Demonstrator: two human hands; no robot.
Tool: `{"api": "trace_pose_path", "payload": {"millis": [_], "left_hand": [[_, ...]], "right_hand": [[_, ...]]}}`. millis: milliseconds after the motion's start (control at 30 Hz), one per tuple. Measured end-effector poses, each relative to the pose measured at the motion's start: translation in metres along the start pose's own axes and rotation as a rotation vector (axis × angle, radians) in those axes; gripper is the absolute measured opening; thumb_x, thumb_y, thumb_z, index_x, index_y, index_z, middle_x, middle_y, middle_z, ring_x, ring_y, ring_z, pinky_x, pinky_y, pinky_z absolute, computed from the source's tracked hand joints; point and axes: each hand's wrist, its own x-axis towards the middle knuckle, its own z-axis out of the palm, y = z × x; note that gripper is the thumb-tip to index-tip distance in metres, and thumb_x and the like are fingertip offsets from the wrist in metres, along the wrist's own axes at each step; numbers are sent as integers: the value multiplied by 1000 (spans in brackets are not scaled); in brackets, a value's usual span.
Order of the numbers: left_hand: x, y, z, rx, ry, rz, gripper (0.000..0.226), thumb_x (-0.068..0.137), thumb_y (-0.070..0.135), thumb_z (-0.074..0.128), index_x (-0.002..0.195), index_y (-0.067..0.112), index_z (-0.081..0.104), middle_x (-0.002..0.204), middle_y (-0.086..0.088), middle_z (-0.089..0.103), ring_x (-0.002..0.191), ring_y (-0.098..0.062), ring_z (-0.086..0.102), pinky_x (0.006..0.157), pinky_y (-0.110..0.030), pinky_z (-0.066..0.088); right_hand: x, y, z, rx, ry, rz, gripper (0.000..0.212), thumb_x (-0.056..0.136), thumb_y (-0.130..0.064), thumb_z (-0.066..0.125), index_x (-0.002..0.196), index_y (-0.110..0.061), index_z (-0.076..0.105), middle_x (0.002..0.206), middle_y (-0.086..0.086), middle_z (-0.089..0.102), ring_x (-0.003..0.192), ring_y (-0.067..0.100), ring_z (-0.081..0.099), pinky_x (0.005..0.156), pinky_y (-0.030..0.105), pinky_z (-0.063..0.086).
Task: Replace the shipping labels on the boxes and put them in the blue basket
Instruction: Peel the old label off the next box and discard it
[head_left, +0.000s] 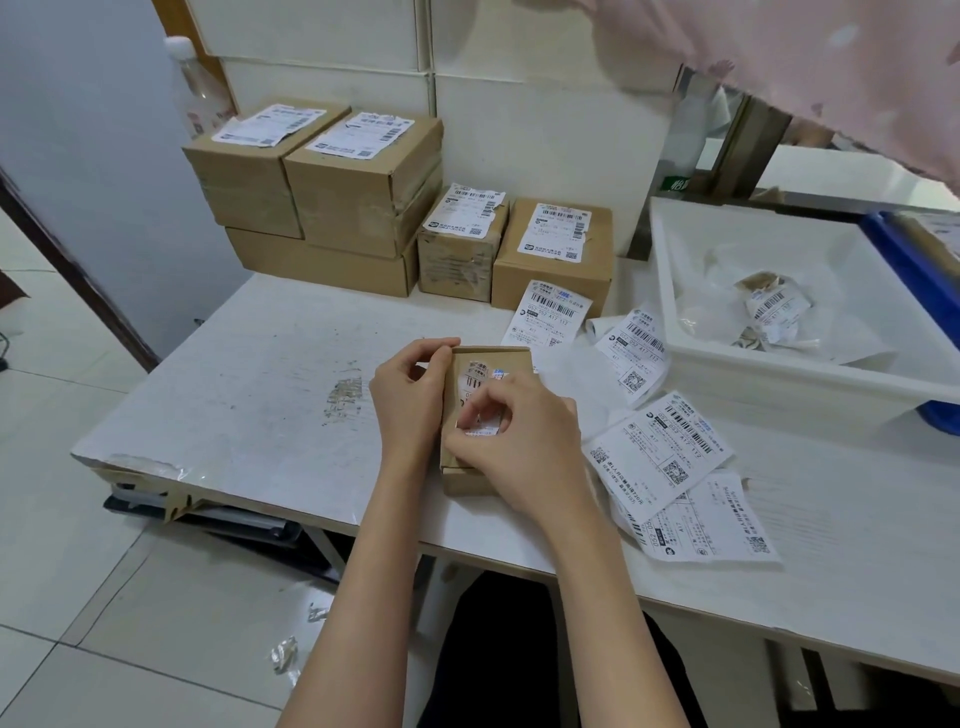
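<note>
Left hand (410, 395) gripped small stiff brown cardboard box (470, 415); right hand (511, 441) pinched its torn white label (485, 421), likely thin and tear-prone, at the edge.

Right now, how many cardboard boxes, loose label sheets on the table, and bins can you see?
Cardboard boxes: 6, one under both hands, five stacked at the back
Loose label sheets on the table: 4, first at
Bins: 2, white bin, blue basket
Total: 12

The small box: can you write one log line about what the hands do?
left hand steadies small box | right hand peels old label
</note>
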Motion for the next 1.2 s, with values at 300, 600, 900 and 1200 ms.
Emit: {"api": "trace_pose_path", "payload": {"millis": [300,600,900,1200], "left_hand": [[1,0,0,17,-8,-7,21,91,7,60,89,17,77,83,7,74,61,-4,54,60,-15,43],[1,0,0,22,-2,12,21,91,6,60,88,18,77,84,9,74,64,1,56,61,-12,43],[0,0,-1,21,-16,18,22,91,7,60,87,21,77,84,8,74,66,-4,58,63,-16,47],[-2,2,0,21,-11,27,24,90,6,60,86,23,76,81,12,73,67,-3,56,62,-14,44]], "right_hand": [[1,4,-8,216,-15,54,8,69,-17,73,63,-21,70,69,-8,61,61,6,54,74,25,44],[-3,-4,-4,70,13,14,7,64,-24,73,64,-25,66,68,-14,56,65,7,55,85,43,48],[3,6,-15,201,-86,50,12,73,-14,72,65,-22,70,71,-11,63,66,1,58,75,23,46],[-2,1,-7,27,-60,-1,26,69,-23,73,57,-33,53,80,-10,57,68,6,52,90,30,35]]}}
